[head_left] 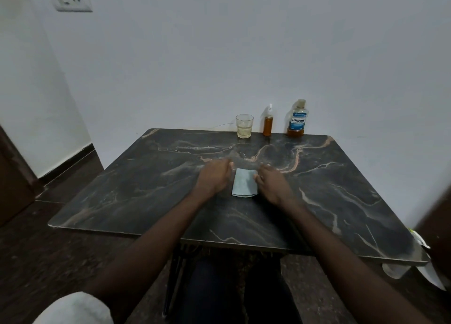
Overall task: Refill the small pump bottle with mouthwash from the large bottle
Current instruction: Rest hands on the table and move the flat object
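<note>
2 hands flank a folded pale-blue cloth (244, 183) at the middle of the table (341, 201): the left hand (214, 179) at its left edge, the right hand (273, 184) at its right edge. Both show loosely curled fingers, but we cannot tell whether either pinches the cloth; the left one is blurred.

The small pump bottle (267, 122) stands upright at the far edge, between a glass (244, 126) on its left and the large bottle (296, 118) on its right, well apart from both hands.

We judge 2 risks: the narrow neck invites spills, and the amber level already looks high, so overflow is likely. Whether either cap is loosened is not discernible. Pale items at the near right corner are cut off.
</note>
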The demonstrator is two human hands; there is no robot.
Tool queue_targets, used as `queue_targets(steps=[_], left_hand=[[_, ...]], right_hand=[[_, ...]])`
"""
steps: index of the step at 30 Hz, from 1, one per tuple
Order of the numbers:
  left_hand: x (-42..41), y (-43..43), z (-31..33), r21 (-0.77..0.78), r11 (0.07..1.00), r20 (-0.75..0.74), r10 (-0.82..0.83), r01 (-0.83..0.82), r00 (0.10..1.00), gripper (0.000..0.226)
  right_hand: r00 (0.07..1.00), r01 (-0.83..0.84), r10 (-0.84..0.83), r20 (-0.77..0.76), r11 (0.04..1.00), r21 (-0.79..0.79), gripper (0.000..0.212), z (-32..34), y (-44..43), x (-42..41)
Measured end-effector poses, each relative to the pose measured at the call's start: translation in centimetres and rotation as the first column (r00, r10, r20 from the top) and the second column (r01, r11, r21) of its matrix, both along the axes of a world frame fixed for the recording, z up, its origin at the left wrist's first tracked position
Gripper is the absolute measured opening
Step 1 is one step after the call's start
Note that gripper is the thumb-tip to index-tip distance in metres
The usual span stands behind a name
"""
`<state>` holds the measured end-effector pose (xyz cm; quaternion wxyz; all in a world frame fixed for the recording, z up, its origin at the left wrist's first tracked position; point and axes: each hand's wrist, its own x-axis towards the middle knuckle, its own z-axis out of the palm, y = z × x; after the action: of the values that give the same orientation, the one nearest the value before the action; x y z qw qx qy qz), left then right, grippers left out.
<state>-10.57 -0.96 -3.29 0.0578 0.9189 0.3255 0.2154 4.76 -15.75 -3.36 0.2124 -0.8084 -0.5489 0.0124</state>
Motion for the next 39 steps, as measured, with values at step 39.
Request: queue_targets(steps=[39], left_hand=[[-0.5, 7.0, -5.4, -0.135, 0.987, -0.066, 0.082, -0.091, 0.994, 0.046]], right_hand=[[0.998, 0.010, 0.004, 0.059, 0.972, -0.233, 0.059, -2.4, 9.9, 1.8]])
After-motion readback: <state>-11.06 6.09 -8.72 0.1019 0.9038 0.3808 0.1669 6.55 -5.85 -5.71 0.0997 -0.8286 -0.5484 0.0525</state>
